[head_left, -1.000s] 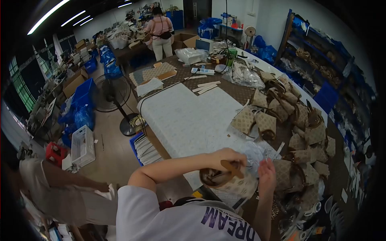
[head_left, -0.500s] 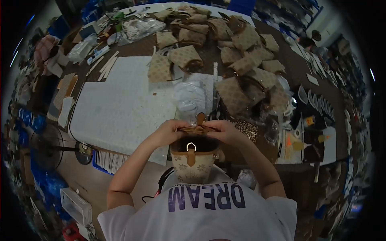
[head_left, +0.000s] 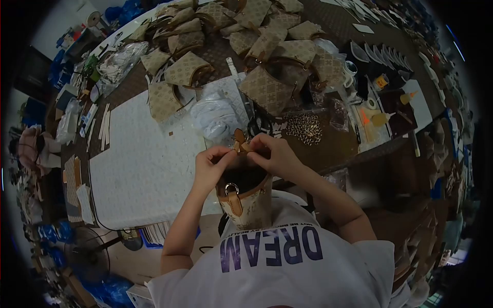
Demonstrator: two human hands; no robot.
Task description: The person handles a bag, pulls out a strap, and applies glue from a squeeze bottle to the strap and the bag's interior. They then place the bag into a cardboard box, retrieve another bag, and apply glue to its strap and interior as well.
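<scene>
A cream patterned handbag (head_left: 257,208) with brown leather trim rests upright against my torso, its mouth open. On its near side a gold D-ring hangs in a brown leather tab (head_left: 234,201). My left hand (head_left: 210,163) and my right hand (head_left: 273,155) meet at the bag's far rim. Each pinches the brown leather strap (head_left: 240,147) there, thumbs and fingertips close together. The fingers partly cover what they grip. Just beyond the hands lies a clear plastic bag of pale items (head_left: 218,117).
Many patterned handbags (head_left: 269,90) are heaped at the back of the table. A pile of small gold metal rings (head_left: 304,129) lies right of my hands, near black-handled scissors (head_left: 260,124). Glue bottles (head_left: 380,119) stand at right; a white sheet (head_left: 144,164) covers the left.
My view has turned, so the table's things sit further left and higher. My hands have drawn closer together, from spread along the rim to pinching at the strap.
</scene>
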